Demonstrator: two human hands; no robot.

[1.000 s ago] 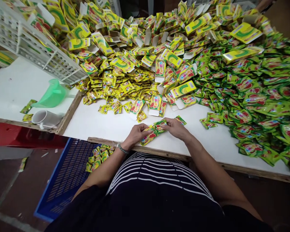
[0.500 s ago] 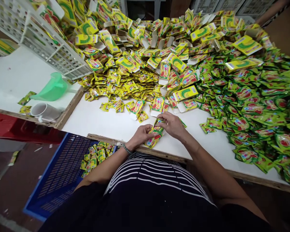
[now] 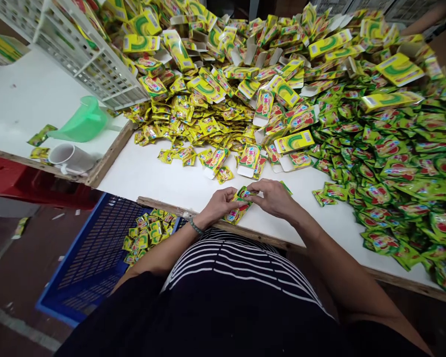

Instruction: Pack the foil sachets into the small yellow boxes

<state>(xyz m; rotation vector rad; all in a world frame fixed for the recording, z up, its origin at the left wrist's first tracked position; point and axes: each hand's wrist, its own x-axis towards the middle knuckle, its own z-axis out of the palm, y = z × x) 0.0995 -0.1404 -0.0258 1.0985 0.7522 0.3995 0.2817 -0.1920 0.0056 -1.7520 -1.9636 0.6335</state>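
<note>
My left hand (image 3: 221,204) is closed around a small yellow, green and red candy box (image 3: 236,214) at the table's front edge. My right hand (image 3: 273,198) pinches a green candy packet (image 3: 244,192) at the upper end of that box. How far the packet sits inside the box is hidden by my fingers. Just beyond my hands lie open-flapped candy boxes (image 3: 250,157), and a green corner of another packet (image 3: 285,187) shows behind my right hand.
Yellow packets (image 3: 208,126) and boxes are heaped at the back, green packets (image 3: 386,193) at the right. A white crate (image 3: 115,82), green scoop (image 3: 83,121) and white mug (image 3: 70,157) stand left. Below, a blue crate (image 3: 85,248) holds yellow packets. Someone's arm (image 3: 429,20) shows far right.
The view has shifted slightly, so the table things sit a little higher and mostly further right. My right hand's fingers have moved slightly at the box's upper end; both hands keep their hold.
</note>
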